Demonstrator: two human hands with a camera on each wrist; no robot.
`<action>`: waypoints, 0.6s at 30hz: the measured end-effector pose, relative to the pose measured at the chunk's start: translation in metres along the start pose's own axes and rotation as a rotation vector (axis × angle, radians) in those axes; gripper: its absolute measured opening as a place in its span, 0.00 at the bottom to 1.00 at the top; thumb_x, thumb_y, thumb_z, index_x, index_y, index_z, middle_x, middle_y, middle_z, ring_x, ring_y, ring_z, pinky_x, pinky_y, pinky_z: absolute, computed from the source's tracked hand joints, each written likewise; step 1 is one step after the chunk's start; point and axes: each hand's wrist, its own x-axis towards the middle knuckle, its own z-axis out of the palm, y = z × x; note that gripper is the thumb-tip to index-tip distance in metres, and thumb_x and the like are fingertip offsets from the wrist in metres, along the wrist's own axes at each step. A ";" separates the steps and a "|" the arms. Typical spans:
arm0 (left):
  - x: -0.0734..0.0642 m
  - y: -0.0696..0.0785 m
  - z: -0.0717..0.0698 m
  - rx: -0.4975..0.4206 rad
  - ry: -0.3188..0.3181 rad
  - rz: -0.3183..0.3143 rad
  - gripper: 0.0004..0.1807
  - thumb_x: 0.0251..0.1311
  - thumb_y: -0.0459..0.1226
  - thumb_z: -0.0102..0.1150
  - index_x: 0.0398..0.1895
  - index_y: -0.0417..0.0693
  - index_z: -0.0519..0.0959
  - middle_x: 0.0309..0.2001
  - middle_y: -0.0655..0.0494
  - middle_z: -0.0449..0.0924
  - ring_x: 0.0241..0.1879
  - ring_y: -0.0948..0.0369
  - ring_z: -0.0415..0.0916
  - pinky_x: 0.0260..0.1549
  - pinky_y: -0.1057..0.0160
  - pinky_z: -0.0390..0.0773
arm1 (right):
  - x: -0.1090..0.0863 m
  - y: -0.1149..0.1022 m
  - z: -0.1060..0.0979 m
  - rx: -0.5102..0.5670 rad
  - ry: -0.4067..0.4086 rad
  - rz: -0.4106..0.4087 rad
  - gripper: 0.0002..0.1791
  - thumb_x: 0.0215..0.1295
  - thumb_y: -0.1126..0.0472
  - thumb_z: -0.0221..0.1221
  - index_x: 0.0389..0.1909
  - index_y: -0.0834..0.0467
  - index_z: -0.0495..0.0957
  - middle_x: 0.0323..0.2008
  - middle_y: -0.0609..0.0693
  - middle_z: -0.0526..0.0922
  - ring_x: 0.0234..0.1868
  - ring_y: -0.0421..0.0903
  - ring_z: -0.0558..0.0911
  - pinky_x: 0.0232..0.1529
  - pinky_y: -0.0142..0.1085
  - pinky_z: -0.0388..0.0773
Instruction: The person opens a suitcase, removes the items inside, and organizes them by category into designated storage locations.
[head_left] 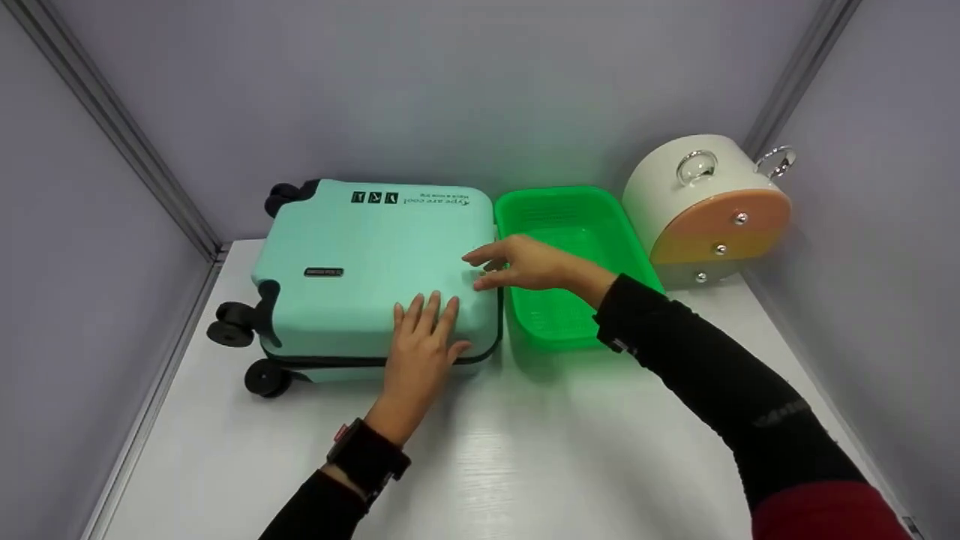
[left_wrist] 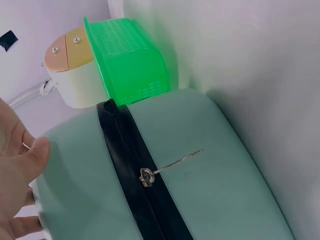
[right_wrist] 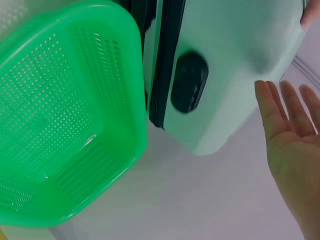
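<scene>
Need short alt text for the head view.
A person's left hand rests spread on a mint-green suitcase lying flat on a white table, wheels at frame left; the right hand is over the suitcase's right end. Beyond that end sits a green basket, then a white rounded box with an orange, yellow and grey front.

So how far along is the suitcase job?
Apparently done: the suitcase lies flat, looking closed. In hand: the left hand rests on it; the right hand hovers over its end. Perhaps left: working the zipper, whose pull sits mid-track; which way is unclear.
</scene>
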 end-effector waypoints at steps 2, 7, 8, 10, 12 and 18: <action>0.006 0.002 0.004 -0.016 -0.019 0.004 0.36 0.56 0.50 0.69 0.65 0.42 0.73 0.62 0.41 0.73 0.64 0.43 0.67 0.62 0.41 0.64 | 0.001 0.000 0.006 -0.075 0.010 0.025 0.32 0.67 0.46 0.61 0.68 0.54 0.70 0.64 0.52 0.74 0.63 0.50 0.74 0.60 0.45 0.72; 0.016 0.001 0.012 -0.120 -0.030 0.004 0.32 0.58 0.42 0.69 0.63 0.36 0.72 0.63 0.41 0.72 0.65 0.45 0.66 0.65 0.44 0.62 | 0.002 0.001 0.022 -0.248 0.034 0.109 0.40 0.62 0.45 0.66 0.71 0.55 0.66 0.71 0.56 0.63 0.72 0.54 0.61 0.68 0.49 0.61; 0.017 0.000 0.013 -0.156 -0.022 0.001 0.30 0.58 0.40 0.69 0.62 0.36 0.73 0.62 0.41 0.73 0.65 0.45 0.66 0.65 0.44 0.61 | 0.002 0.001 0.025 -0.274 0.040 0.117 0.41 0.60 0.45 0.67 0.72 0.55 0.65 0.72 0.57 0.60 0.72 0.55 0.60 0.68 0.49 0.61; 0.018 -0.003 0.014 -0.232 0.003 -0.003 0.27 0.58 0.38 0.69 0.59 0.36 0.74 0.62 0.41 0.73 0.65 0.45 0.66 0.66 0.44 0.60 | 0.004 0.003 0.029 -0.313 0.057 0.123 0.43 0.59 0.46 0.68 0.72 0.56 0.63 0.73 0.58 0.58 0.72 0.56 0.60 0.68 0.49 0.62; 0.017 -0.006 0.014 -0.304 0.034 -0.011 0.25 0.58 0.36 0.69 0.57 0.37 0.76 0.60 0.42 0.74 0.65 0.45 0.66 0.66 0.45 0.60 | 0.005 0.005 0.032 -0.337 0.080 0.117 0.44 0.58 0.46 0.69 0.72 0.57 0.63 0.73 0.58 0.58 0.72 0.56 0.61 0.67 0.48 0.63; 0.004 -0.011 0.012 -0.392 0.125 -0.007 0.23 0.55 0.35 0.72 0.54 0.39 0.78 0.55 0.45 0.77 0.62 0.46 0.69 0.63 0.48 0.67 | 0.004 0.007 0.034 -0.346 0.106 0.078 0.44 0.57 0.46 0.68 0.72 0.58 0.64 0.72 0.59 0.59 0.71 0.56 0.62 0.67 0.47 0.64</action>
